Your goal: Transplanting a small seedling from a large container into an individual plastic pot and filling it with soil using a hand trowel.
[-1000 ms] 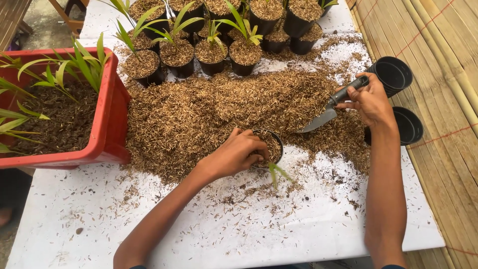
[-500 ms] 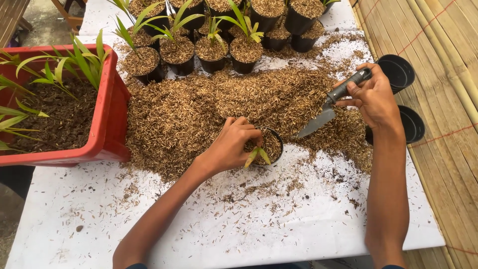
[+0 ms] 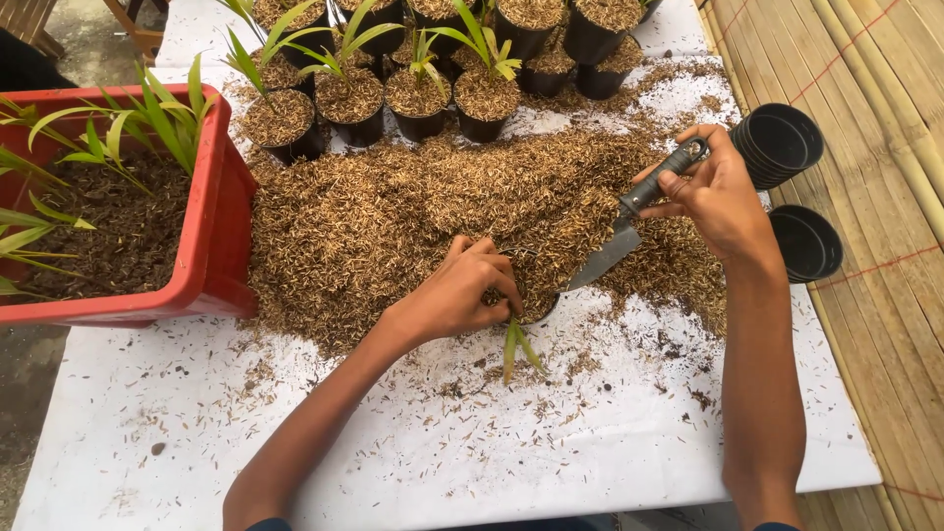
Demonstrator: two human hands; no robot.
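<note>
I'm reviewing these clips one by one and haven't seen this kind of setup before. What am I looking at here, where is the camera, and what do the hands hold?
There is no machine: a person works with two bare hands, and the single camera sits on their head, looking down. The left hand grips a small black pot tipped over at the edge of a husk pile, with a seedling sticking out toward the viewer. The right hand holds a trowel, blade pointing down toward that pot. All this lies on a white table. At the far edge stand filled pots with young plants. A red crate of soil and seedlings sits on the left; stacked empty pots lie on the right.
</note>
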